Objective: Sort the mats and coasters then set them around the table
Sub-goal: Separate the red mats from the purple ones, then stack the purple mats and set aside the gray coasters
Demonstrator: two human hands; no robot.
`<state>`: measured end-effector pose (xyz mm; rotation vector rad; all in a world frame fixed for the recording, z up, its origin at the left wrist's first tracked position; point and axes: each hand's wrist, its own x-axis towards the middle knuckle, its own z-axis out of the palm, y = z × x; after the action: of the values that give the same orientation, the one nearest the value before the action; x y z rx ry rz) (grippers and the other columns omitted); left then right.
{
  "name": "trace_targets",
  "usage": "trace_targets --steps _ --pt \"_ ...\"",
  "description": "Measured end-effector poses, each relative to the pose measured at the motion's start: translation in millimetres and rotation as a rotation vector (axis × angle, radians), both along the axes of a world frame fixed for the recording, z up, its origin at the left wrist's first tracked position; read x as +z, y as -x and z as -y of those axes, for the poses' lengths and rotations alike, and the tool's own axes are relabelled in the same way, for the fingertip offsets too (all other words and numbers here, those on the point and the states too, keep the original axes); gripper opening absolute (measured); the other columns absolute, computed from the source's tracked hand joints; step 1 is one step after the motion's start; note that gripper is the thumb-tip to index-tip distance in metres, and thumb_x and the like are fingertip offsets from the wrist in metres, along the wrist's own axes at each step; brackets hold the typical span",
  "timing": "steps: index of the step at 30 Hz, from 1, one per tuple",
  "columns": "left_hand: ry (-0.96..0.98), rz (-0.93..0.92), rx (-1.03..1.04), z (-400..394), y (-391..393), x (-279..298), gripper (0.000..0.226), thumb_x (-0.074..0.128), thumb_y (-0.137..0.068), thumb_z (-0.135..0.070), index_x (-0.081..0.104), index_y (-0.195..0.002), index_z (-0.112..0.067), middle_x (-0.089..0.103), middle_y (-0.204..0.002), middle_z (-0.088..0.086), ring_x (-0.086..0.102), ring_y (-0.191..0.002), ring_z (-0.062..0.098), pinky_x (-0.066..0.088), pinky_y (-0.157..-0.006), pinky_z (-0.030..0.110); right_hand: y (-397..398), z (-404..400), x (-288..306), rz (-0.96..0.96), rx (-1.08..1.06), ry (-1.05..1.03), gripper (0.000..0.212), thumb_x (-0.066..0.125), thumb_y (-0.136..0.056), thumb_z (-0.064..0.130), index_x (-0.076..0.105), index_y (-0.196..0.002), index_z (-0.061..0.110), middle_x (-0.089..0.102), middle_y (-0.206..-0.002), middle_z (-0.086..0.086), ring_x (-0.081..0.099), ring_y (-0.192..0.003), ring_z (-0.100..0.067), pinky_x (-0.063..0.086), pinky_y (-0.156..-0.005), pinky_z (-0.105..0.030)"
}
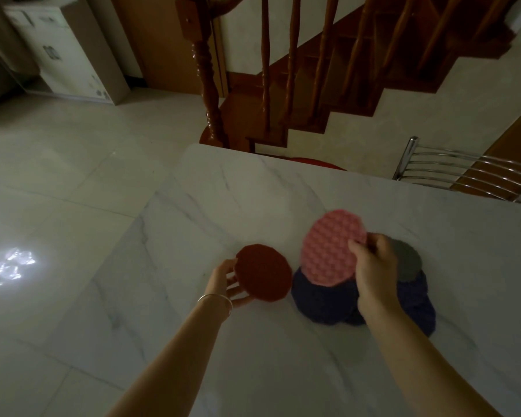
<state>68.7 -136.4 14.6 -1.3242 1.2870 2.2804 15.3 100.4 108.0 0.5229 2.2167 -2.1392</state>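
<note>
My left hand (227, 281) grips a round dark red coaster (263, 272) by its left edge, tilted up off the white marble table (253, 200). My right hand (373, 266) pinches the right rim of a round pink textured coaster (328, 248), lifted above a pile. Beneath it lie dark navy blue mats (319, 302), overlapping each other, and a grey round coaster (408, 263) rests on top of them just right of my right hand. My right forearm hides part of the navy mats.
A chrome slatted chair back (463, 173) stands at the table's far right edge. A red stool seat (316, 162) peeks over the far edge. A wooden staircase with turned balusters (283, 70) rises behind. Tiled floor (57, 176) lies left of the table.
</note>
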Motion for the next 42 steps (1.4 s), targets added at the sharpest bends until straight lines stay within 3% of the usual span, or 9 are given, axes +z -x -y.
trace_targets --steps 4,8,17,23,31,35,38,39,42 --pt "-0.005 0.001 0.013 0.9 -1.8 -1.5 0.016 0.06 -0.075 -0.031 0.064 -0.085 -0.019 0.066 -0.082 0.004 0.065 -0.078 0.025 0.057 -0.062 0.041 8.7 47.9 -40.1 0.423 0.121 0.327 0.018 0.058 -0.091 0.012 0.057 -0.108 0.013 0.065 -0.109 -0.012 0.063 -0.1 -0.03 0.055 -0.081 -0.047" --pt "-0.003 0.009 0.014 2.1 -1.6 0.6 0.017 0.062 -0.069 -0.031 0.067 -0.081 -0.019 0.068 -0.074 0.002 0.065 -0.075 0.023 0.056 -0.058 0.038 7.6 78.2 -77.6 0.59 0.144 0.34 0.03 0.057 -0.092 0.011 0.051 -0.122 0.01 0.056 -0.126 -0.019 0.054 -0.114 -0.038 0.051 -0.083 -0.05" --pt "0.066 -0.015 -0.029 -5.5 4.9 5.2 0.025 0.053 -0.082 0.005 0.058 -0.094 -0.016 0.058 -0.09 0.01 0.059 -0.077 0.027 0.053 -0.061 0.041 4.7 57.5 -96.5 0.488 0.254 -0.201 0.042 0.057 -0.091 0.02 0.051 -0.132 0.008 0.06 -0.118 -0.014 0.059 -0.093 -0.028 0.054 -0.086 -0.048" --pt "0.112 -0.005 -0.038 -5.6 11.9 9.8 0.03 0.049 -0.083 0.007 0.055 -0.104 -0.012 0.057 -0.088 0.011 0.058 -0.082 0.03 0.051 -0.059 0.04 -3.3 0.3 -102.6 0.418 0.021 -0.595 0.039 0.06 -0.086 0.018 0.056 -0.123 0.008 0.056 -0.125 -0.018 0.054 -0.109 -0.035 0.048 -0.088 -0.044" --pt "0.148 0.0 -0.052 -8.3 21.2 14.7 0.028 0.05 -0.083 0.007 0.056 -0.1 -0.015 0.056 -0.088 0.01 0.058 -0.073 0.026 0.05 -0.059 0.037 -16.4 -21.8 -103.1 0.672 0.0 -0.509 0.07 0.069 -0.082 0.025 0.037 -0.139 0.002 0.039 -0.141 -0.023 0.045 -0.122 -0.041 0.045 -0.096 -0.046" --pt "0.137 -0.009 -0.051 -9.3 19.9 15.3 0.028 0.052 -0.083 0.007 0.057 -0.098 -0.015 0.057 -0.088 0.009 0.059 -0.074 0.027 0.05 -0.058 0.038 -5.5 -17.2 -101.5 0.755 -0.059 -0.28 0.056 0.068 -0.083 0.021 0.047 -0.129 -0.004 0.054 -0.128 -0.022 0.059 -0.103 -0.04 0.053 -0.079 -0.042" --pt "0.127 -0.015 -0.046 -8.3 19.0 15.2 0.027 0.052 -0.083 0.007 0.057 -0.096 -0.016 0.057 -0.088 0.009 0.059 -0.076 0.027 0.051 -0.058 0.038 -4.0 -18.9 -97.5 0.68 -0.08 -0.273 0.015 0.062 -0.086 0.017 0.061 -0.082 0.002 0.065 -0.099 -0.018 0.057 -0.072 -0.029 0.043 -0.063 -0.032" --pt "0.123 -0.016 -0.042 -8.1 18.8 15.3 0.028 0.052 -0.083 0.007 0.057 -0.097 -0.016 0.057 -0.088 0.009 0.059 -0.076 0.027 0.051 -0.058 0.039 -2.6 -20.7 -98.6 0.626 -0.078 -0.303 0.022 0.06 -0.087 0.016 0.056 -0.068 0.006 0.064 -0.085 -0.016 0.052 -0.063 -0.025 0.04 -0.061 -0.032" --pt "0.124 -0.017 -0.043 -8.7 18.5 15.8 0.029 0.051 -0.082 0.008 0.056 -0.1 -0.015 0.057 -0.089 0.009 0.059 -0.075 0.026 0.051 -0.056 0.038 3.1 -18.3 -81.6 0.434 -0.078 -0.331 0.011 0.06 -0.086 0.014 0.055 -0.078 0.01 0.055 -0.072 -0.006 0.052 -0.064 -0.022 0.047 -0.064 -0.038"
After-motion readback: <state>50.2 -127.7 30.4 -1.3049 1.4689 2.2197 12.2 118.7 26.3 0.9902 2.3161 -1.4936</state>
